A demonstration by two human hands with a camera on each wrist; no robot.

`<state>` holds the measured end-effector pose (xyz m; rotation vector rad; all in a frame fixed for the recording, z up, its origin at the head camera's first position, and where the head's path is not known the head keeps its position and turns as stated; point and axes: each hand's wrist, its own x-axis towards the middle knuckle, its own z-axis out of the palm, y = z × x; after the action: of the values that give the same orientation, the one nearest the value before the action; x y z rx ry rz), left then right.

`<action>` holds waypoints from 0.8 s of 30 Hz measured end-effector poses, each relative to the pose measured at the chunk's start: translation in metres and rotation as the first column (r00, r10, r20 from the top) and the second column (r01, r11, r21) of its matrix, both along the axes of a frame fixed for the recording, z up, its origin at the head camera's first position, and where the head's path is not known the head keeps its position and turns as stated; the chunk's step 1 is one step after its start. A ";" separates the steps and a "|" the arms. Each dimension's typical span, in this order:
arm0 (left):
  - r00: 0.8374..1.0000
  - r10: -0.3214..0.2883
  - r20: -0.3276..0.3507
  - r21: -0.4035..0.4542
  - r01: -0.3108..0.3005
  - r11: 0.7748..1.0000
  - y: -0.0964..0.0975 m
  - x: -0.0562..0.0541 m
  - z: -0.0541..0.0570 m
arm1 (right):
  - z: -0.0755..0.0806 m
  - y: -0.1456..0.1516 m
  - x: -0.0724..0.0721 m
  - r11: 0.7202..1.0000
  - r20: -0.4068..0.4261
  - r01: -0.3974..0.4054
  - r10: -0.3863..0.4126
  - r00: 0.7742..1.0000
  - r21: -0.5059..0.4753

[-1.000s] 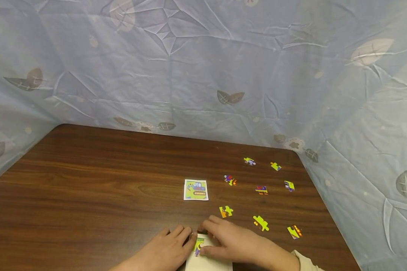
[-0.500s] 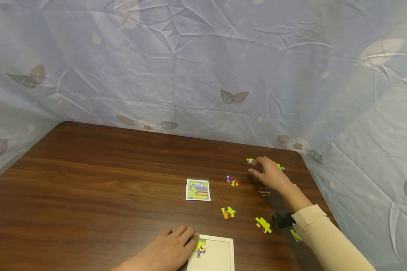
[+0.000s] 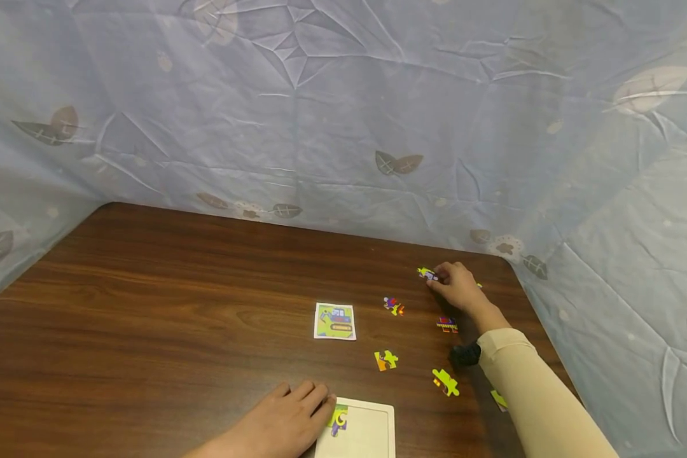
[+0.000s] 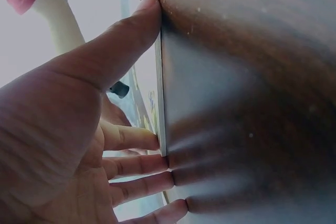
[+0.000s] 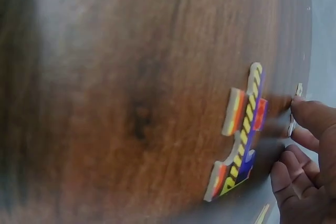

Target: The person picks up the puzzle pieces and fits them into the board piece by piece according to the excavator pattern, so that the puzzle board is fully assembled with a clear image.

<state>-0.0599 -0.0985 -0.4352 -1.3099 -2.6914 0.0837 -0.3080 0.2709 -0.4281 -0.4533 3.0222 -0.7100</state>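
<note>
From my remote station I am watching the right hand [image 3: 460, 289] pinching a green-and-lilac jigsaw piece [image 3: 426, 273] between thumb and finger, near the far right corner of the desk [image 3: 206, 286]. The left hand [image 3: 289, 413] is resting loosely, touching the left edge of the cream puzzle tray [image 3: 369, 429]. A green-and-purple piece [image 3: 338, 419] is sitting in its far left corner; the excavator card [image 3: 334, 321] is lying beyond.

We see a cream tray [image 3: 371, 436] at six o'clock, a yellow-striped puzzle piece [image 3: 446, 324] at four, leaf-patterned bluish cloth [image 3: 332, 127] at twelve.
</note>
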 end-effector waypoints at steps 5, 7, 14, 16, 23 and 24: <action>1.000 0.006 0.018 -0.005 -0.006 1.000 0.001 -0.001 0.002 | -0.001 0.000 -0.002 1.000 -0.023 0.017 -0.017 1.000 0.003; 0.999 0.008 0.031 -0.008 -0.008 1.000 0.001 -0.001 0.003 | -0.001 -0.001 -0.002 1.000 -0.034 0.028 -0.028 0.999 -0.001; 0.999 0.006 0.041 -0.013 -0.005 1.000 0.000 0.000 0.003 | -0.003 -0.004 -0.004 0.998 -0.020 0.065 -0.065 0.998 0.002; 0.999 0.013 0.044 -0.017 -0.012 1.000 0.001 0.000 0.002 | -0.003 -0.004 -0.004 0.998 -0.025 0.069 -0.069 0.997 0.009; 0.995 0.042 0.087 -0.028 -0.039 0.999 0.004 0.001 0.003 | 0.000 0.000 -0.007 0.998 -0.045 0.053 -0.051 0.998 0.029; 0.996 0.042 0.084 -0.024 -0.040 0.999 0.004 0.000 0.003 | 0.002 0.000 -0.007 0.999 -0.045 0.045 -0.044 0.998 0.029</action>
<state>-0.0595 -0.0948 -0.4325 -1.2925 -2.7964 0.0644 -0.3152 0.2712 -0.4257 -0.4070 3.0886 -0.6652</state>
